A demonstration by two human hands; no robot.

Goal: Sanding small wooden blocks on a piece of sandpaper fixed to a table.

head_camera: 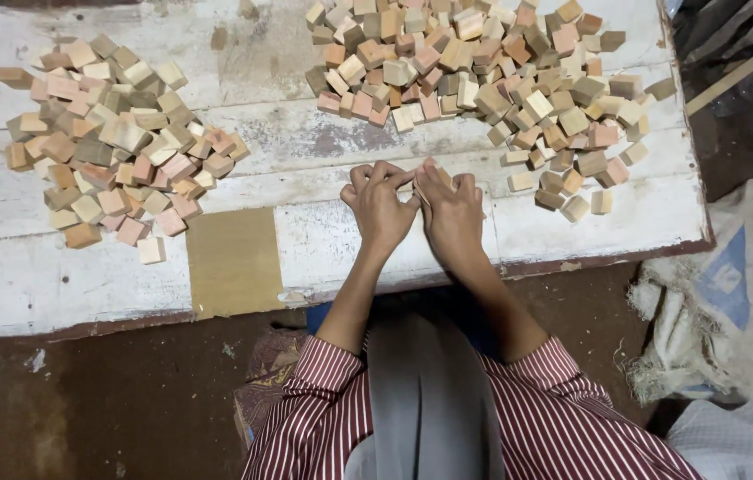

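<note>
Both hands together at table centre, near the front edge of the worn white-painted plank table (pixel 323 240). Left hand (pixel 378 206) and right hand (pixel 449 211) side by side, fingertips meeting, pinching a small pale wooden block (pixel 441 178) between them; block mostly hidden by fingers, only a corner showing at 12 o'clock of the right hand. Cannot tell whether one block or several in the grip. Large loose heap of tan and pinkish wooden cubes (pixel 492 76) at 1 o'clock from the hands, spilling down toward the table's right edge, nearest strays just beside the right hand. Second, flatter pile of similar wooden cubes (pixel 114 147) at 10 o'clock, well apart. Bare brown rectangular patch (pixel 234 262) on the tabletop at 8 o'clock, nothing on it. Striped red-and-white sleeves (pixel 323 400) at 6 o'clock. Judged step: handling or checking one piece drawn from the right heap, mid-sort. Next move probably calls for a free left hand and a long reach to 10 o'clock, without scattering the pile edge.
</note>
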